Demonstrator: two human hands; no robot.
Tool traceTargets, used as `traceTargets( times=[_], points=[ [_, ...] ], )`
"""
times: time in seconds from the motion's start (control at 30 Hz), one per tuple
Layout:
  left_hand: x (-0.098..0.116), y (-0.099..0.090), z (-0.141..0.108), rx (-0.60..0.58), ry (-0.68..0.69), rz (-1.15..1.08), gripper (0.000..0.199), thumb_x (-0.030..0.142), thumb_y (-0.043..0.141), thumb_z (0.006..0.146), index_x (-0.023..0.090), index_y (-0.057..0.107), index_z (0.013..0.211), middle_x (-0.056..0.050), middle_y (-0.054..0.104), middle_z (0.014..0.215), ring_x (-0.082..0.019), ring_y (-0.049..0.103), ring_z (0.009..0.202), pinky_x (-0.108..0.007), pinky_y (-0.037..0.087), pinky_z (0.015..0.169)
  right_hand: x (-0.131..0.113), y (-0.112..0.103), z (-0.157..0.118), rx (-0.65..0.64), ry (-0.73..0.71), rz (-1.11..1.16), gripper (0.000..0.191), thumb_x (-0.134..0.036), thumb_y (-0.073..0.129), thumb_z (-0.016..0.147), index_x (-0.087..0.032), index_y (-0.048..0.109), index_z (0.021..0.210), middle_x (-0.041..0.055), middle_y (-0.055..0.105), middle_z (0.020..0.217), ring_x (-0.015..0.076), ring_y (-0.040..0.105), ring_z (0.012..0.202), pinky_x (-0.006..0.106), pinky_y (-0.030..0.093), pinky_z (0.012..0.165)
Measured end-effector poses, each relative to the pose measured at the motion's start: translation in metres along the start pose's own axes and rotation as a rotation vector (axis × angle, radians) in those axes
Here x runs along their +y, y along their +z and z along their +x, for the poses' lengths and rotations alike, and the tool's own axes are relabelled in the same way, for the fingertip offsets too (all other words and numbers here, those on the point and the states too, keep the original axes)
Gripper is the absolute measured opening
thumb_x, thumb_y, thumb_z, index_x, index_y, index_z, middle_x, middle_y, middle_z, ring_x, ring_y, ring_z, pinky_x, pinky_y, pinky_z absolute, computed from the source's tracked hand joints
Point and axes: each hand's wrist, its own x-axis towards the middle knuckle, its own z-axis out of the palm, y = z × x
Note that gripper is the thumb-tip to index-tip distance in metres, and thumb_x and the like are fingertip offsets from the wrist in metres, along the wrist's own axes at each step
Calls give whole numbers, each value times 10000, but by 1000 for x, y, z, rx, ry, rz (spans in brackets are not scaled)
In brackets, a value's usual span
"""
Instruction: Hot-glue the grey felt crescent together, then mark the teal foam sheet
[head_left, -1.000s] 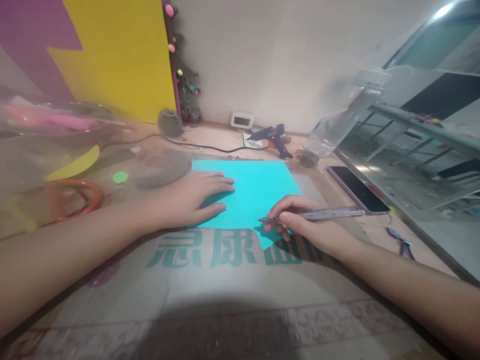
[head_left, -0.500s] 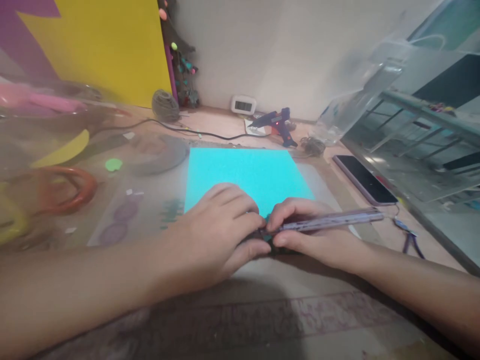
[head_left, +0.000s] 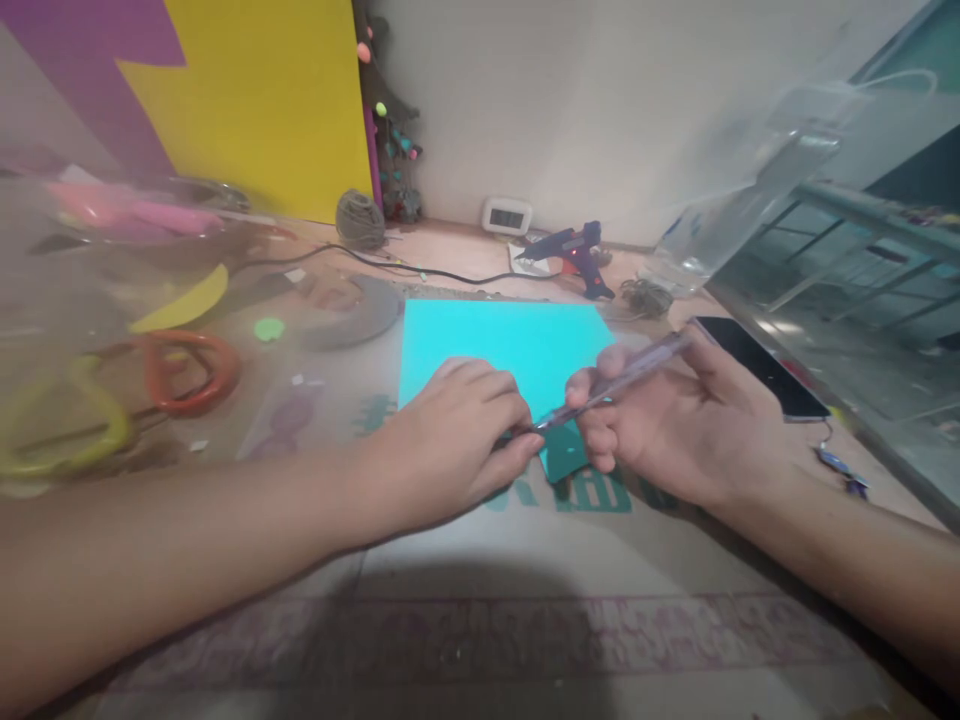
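Note:
A slim, see-through purplish pen (head_left: pixel 637 368) slants between my two hands. My right hand (head_left: pixel 694 430) is turned palm up, with its thumb near the pen's upper end and its curled fingers around the lower shaft. My left hand (head_left: pixel 469 430) lies palm down, thumb and forefinger pinched at the pen's front end; the tip itself is hidden. Beneath and behind both hands lies a bright turquoise sheet (head_left: pixel 495 335), its near corner showing between them.
A glue gun (head_left: pixel 570 255) with a lit red light stands at the back, beside a small white digital clock (head_left: pixel 507 216). A phone (head_left: pixel 757 365) lies to the right. Orange (head_left: pixel 187 375) and yellow (head_left: pixel 112 415) looped pieces lie at left. A twine ball (head_left: pixel 360 220) sits near the wall.
My right hand has rolled palm up and opened out somewhat, and the pen now tilts more steeply. My left hand keeps its pinch. The whole view has shifted slightly.

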Motion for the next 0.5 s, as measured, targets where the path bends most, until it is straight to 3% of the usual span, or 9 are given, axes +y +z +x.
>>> traceTargets(
  times=[0.1, 0.23, 0.4, 0.5],
  points=[
    [0, 0, 0, 10, -23, -13, 260, 356, 465, 964, 161, 608, 870, -66, 628, 883, -221, 548, 902, -400, 381, 879, 1, 1, -3, -40, -20, 37, 530, -687, 358, 868, -233, 623, 930, 97, 661, 953, 201, 581, 670, 359, 498, 574],
    [-1, -1, -1, 17, -22, -52, 260, 378, 464, 968, 167, 604, 907, -66, 626, 917, -224, 544, 932, -399, 380, 888, -3, 2, -6, 37, -60, 12, 499, -691, 383, 858, -248, 611, 822, 63, 621, 826, 180, 506, 615, 325, 451, 533],
    [-1, -2, -4, 5, 94, -82, 181, 321, 513, 952, 187, 594, 1042, -66, 622, 1018, -221, 528, 1043, -395, 351, 963, -9, 3, -3, 124, -81, -11, 451, -595, 391, 880, -244, 465, 607, 23, 461, 602, 160, 382, 517, 321, 390, 505],
    [-1, -2, -5, -14, 126, -73, 178, 311, 518, 949, 187, 590, 1054, -79, 621, 1053, -231, 524, 1060, -404, 351, 968, -10, 3, -3, 98, -110, -28, 445, -551, 375, 893, -244, 391, 572, 15, 396, 556, 172, 371, 518, 331, 391, 510]
  ],
)
